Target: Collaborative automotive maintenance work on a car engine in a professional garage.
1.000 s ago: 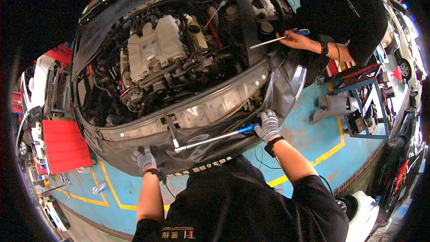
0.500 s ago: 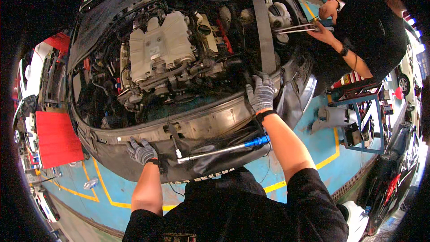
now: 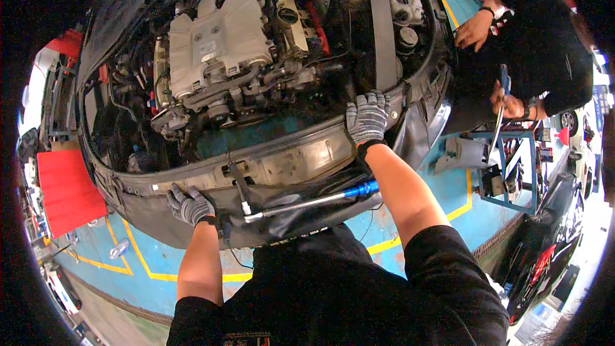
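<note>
Both my hands wear grey striped gloves and rest on the front of a car with its hood up. My left hand (image 3: 191, 206) lies with fingers spread on the front edge of the black cover (image 3: 282, 234). Flat over the metal front panel (image 3: 320, 154), my right hand (image 3: 369, 117) has its fingers stretched out and holds nothing. Between them a long socket wrench (image 3: 301, 204) with a blue grip lies across the cover. Its socket end is beside a black strap or latch on the panel. Behind it is the engine bay, with a grey engine cover (image 3: 214, 41).
At the right, a co-worker in black has one hand (image 3: 474, 31) at the car's side and the other (image 3: 509, 104) around a long metal tool. A blue-framed cart (image 3: 516, 170) stands below. A red panel (image 3: 72, 191) is at the left, above the blue floor (image 3: 192, 259).
The view has shifted, so the car sits higher and further left. My hands stay on the car's front. The co-worker's hands have parted, and the metal tool has swung down toward the cart.
</note>
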`<state>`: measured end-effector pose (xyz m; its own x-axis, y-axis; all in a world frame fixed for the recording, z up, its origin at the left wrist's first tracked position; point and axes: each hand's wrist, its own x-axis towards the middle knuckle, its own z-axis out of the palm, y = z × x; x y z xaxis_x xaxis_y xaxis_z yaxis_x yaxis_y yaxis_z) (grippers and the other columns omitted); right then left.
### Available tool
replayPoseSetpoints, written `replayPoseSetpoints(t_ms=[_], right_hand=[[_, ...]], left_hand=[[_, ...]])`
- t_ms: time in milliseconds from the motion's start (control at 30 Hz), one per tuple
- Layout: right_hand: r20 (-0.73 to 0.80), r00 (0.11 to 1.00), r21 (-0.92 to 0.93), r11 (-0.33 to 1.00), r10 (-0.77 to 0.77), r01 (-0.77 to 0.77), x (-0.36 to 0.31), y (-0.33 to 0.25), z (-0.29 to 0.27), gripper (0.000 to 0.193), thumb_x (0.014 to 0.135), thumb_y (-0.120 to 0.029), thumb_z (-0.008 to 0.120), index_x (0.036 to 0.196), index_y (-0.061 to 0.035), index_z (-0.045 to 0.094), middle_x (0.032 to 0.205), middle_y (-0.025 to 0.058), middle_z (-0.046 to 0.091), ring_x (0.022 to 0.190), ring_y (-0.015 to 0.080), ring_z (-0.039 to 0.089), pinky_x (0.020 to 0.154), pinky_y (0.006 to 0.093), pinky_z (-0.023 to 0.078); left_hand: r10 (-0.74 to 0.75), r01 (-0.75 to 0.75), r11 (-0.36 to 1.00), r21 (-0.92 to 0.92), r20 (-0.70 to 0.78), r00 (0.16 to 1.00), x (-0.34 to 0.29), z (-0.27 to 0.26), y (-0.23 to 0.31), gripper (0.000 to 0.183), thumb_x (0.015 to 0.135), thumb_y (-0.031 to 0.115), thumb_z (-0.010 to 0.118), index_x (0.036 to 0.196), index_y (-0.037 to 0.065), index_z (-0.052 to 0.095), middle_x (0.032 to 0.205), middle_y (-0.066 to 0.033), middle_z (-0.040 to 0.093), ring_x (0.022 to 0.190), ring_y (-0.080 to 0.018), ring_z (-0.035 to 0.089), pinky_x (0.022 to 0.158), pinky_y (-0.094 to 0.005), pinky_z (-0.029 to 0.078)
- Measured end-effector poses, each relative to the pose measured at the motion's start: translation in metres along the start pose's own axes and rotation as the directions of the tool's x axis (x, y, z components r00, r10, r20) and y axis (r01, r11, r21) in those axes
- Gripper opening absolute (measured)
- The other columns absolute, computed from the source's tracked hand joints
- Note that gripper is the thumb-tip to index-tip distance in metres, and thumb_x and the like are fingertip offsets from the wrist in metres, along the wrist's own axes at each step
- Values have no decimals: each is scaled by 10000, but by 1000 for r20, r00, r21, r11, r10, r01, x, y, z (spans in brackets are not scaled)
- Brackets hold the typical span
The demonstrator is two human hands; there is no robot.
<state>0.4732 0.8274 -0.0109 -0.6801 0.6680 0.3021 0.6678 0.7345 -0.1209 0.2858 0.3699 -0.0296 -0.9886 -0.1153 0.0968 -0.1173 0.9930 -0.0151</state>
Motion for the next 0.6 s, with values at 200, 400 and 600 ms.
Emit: replayPoseSetpoints(t_ms=[200,400,600], right_hand=[[15,999,-54,998,-31,32,2,-1,-2,328,848,-329,570,994,-46,649,1101,189,598,1142,386,492,1076,556,293],[-12,1000,-88,996,-14,13,0,3,5,330,849,-327,578,1006,-46,649,1103,179,600,1148,377,495,1068,539,308],[-3,1000,-31,999,-18,18,1,6,6,376,860,-368,592,1048,-48,658,1184,185,594,1203,377,483,1085,541,301]], left_hand=[[37,-36,999,6,-58,998,0,7,-5,610,948,427,500,1484,161,389,1536,-136,342,1409,-339,305,1152,-479,238],[34,-33,999,17,-71,997,1,8,-4,612,930,423,525,1471,159,413,1531,-133,354,1404,-337,316,1149,-483,245],[9,-8,1000,19,-72,997,1,11,-4,612,905,394,588,1455,167,443,1538,-114,351,1408,-330,314,1156,-472,244]])
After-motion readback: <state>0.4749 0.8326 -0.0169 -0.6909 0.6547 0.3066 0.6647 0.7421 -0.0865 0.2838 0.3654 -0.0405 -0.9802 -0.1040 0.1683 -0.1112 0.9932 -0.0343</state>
